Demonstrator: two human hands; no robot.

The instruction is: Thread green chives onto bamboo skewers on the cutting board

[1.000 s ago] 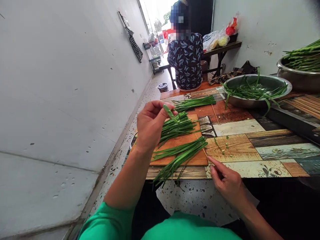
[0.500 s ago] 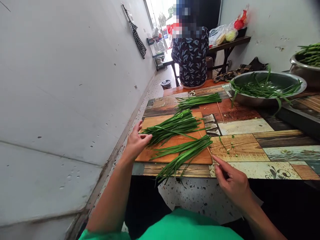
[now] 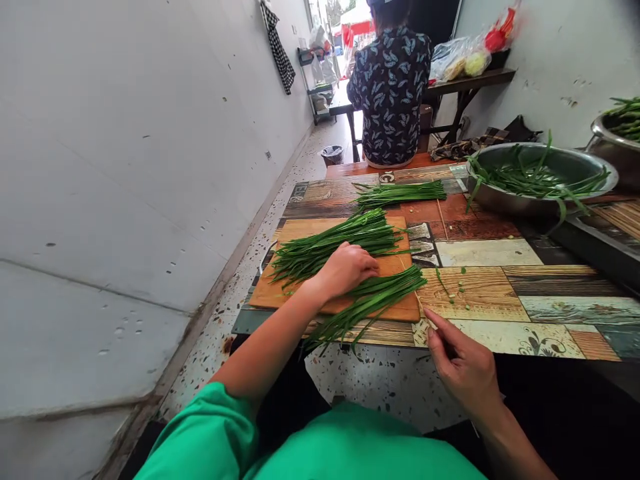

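Observation:
My right hand [image 3: 463,360] pinches the near end of a thin bamboo skewer [image 3: 419,304] at the table's front edge. Threaded on this skewer is a bunch of garlic chives [image 3: 387,292], whose leaves fan left over the wooden cutting board [image 3: 263,293] and hang past the table edge. My left hand [image 3: 350,267] is over the board, between that bunch and a larger pile of loose garlic chives [image 3: 340,241]. Its fingers are curled down with their tips partly hidden, so what they grip is unclear. Behind the board lies another bunch of chives [image 3: 400,193] with a skewer [image 3: 442,220] through it.
A steel bowl [image 3: 550,200] of chives stands at the right, beside a pot of green stalks [image 3: 625,130]. Below them is a black tray [image 3: 595,243] with bamboo sticks. Small green scraps [image 3: 461,287] dot the table. A person [image 3: 393,100] sits ahead, back turned.
My left hand has moved right, from the left end of the loose pile to the middle of the board, and its fingers have curled. My right hand still holds the skewer. The view has shifted slightly.

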